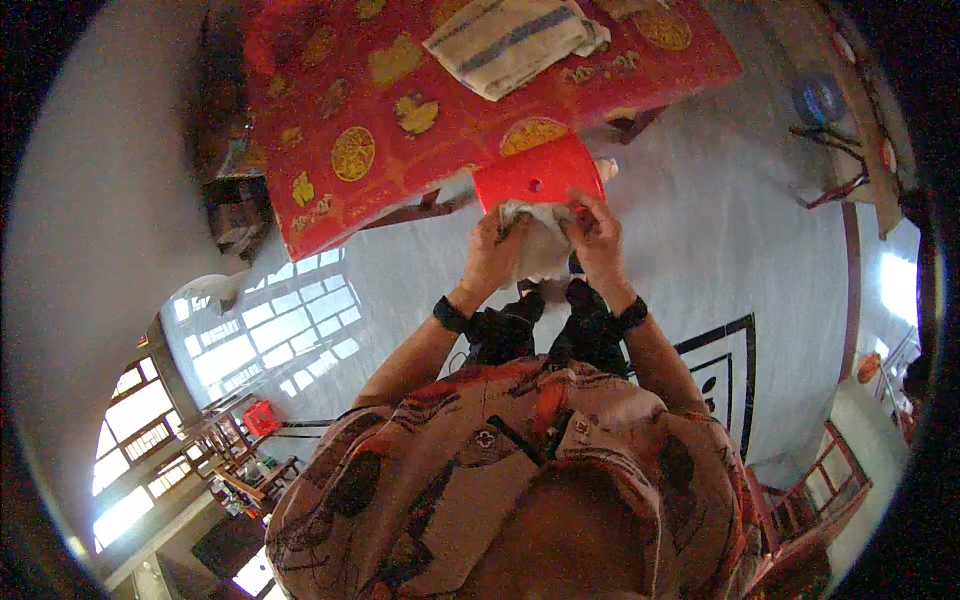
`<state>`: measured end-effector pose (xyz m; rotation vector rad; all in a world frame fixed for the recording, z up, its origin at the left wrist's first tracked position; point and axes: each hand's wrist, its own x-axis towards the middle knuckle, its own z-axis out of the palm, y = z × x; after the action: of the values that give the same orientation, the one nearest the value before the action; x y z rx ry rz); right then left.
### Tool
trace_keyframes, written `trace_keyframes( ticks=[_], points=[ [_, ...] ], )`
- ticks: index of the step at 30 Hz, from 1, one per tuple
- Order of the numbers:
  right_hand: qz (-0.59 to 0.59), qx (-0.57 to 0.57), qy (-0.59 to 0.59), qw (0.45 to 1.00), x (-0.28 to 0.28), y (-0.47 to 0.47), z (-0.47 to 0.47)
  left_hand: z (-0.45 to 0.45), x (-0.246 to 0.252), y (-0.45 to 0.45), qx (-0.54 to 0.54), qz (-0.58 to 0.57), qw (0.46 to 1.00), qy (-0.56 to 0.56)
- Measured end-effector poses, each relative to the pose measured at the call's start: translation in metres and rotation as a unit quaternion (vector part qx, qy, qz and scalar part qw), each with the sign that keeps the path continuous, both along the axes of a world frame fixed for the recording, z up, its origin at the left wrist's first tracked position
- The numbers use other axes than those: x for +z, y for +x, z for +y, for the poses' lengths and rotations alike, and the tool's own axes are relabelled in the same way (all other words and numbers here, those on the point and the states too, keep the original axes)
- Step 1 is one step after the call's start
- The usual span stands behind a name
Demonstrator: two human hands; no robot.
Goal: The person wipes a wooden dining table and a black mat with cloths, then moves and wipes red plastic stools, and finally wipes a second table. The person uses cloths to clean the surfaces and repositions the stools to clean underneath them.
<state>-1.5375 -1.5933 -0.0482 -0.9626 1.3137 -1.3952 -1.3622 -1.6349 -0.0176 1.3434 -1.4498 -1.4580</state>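
My left hand [491, 251] grips one side of a crumpled whitish cloth [544, 251], and my right hand [602, 244] pinches its other side. The cloth hangs between them over the floor in front of my feet. Directly beyond my fingers is a bright red plastic stool seat [517, 180] with a small round hole in it. Fingers of my right hand overlap the seat's near edge; whether they press on it I cannot tell. Dark bands circle both my wrists.
A table with a red and gold patterned cover [450, 135] stands just past the stool. A folded striped cloth [517, 45] lies on it. At the right are a blue round object [819, 99] and a wooden chair [817, 480]. A small red stool [260, 418] is lower left.
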Motion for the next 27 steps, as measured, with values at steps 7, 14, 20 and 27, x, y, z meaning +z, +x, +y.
trace_keyframes(
  ticks=[7,14,20,27],
  points=[
    [0.117,0.006,-0.095,0.989,0.035,0.046,-0.016,0.001,0.021,0.013,-0.03,-0.107,0.978,-0.178],
    [-0.236,-0.005,-0.029,0.971,0.032,0.016,0.009,-0.071,-0.004,0.116,0.003,-0.103,0.989,-0.103],
    [-0.068,-0.168,0.115,0.977,-0.026,-0.067,0.149,-0.166,-0.03,0.256,0.058,-0.549,0.772,-0.316],
    [-0.144,-0.305,0.242,0.91,-0.073,-0.04,0.261,-0.101,-0.042,0.164,-0.071,-0.394,0.83,-0.387]
  ],
)
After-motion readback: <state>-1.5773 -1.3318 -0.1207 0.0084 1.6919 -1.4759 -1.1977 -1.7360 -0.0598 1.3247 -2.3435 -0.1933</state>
